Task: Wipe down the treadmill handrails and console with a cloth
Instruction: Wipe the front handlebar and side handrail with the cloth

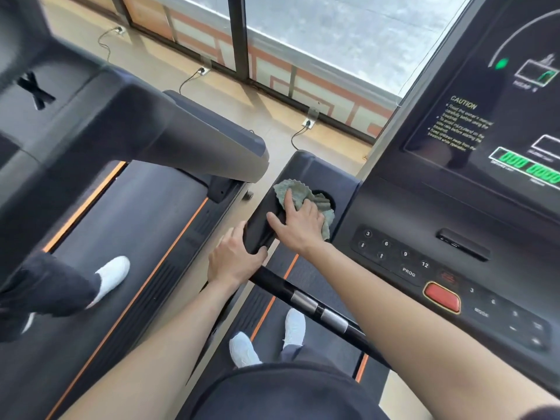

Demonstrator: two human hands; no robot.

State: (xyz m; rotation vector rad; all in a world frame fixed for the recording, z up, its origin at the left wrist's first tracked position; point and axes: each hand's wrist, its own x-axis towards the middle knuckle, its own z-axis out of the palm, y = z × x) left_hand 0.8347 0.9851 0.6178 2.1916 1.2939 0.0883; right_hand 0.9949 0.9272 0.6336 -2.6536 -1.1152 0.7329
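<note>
Right hand (298,224) fingers spread flat, pressing green cloth (303,198) onto console side tray (306,171) beside cup holder, left hand (235,259) gripping tray's near end, handrail (306,301) below.

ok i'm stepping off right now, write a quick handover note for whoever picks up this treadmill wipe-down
Left hand: grips the near end of the console wing, where the handrail joins it.
Right hand: fingers straight, pressing the grey-green cloth flat on that wing, beside the cup holder.
Done: only the wing is being wiped. The picture doesn't show what was cleaned before.
Left, probably: handrail, keypad, screen.
</note>
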